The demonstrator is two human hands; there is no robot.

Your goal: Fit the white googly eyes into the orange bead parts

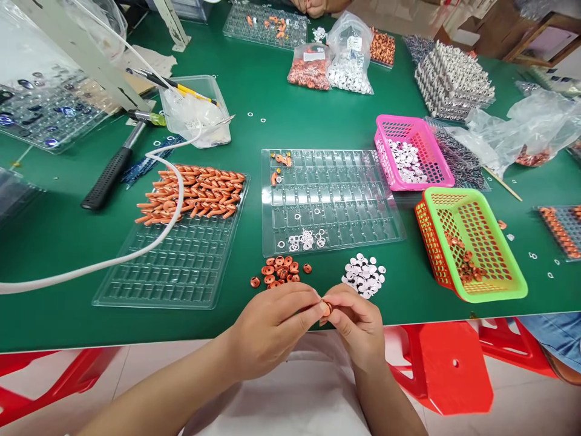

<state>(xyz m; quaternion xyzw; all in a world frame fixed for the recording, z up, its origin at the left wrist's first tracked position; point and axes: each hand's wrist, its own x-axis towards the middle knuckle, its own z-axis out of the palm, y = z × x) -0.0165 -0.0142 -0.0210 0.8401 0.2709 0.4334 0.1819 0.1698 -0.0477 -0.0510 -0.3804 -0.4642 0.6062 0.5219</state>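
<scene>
Both my left hand (pixel 276 327) and my right hand (pixel 356 324) pinch a small copper-coloured round part (pixel 327 309) at the table's front edge; the fingertips cover much of it. Just beyond the left hand lies a pile of copper-coloured round pieces with holes (pixel 278 271). A heap of small white discs (pixel 364 275) sits beyond the right hand. Behind them is a clear compartment tray (pixel 336 209) with thin white rings (pixel 307 239) at its near left and a few copper-coloured parts (pixel 283 160) at its far left.
A second tray (pixel 167 272) at left holds rows of copper-coloured pieces, with a white cable (pixel 149 247) across it. A hammer (pixel 118 163) lies farther left. Pink (pixel 415 151) and green (pixel 503 248) baskets stand right. Another person's hand (pixel 313 6) shows at the far edge.
</scene>
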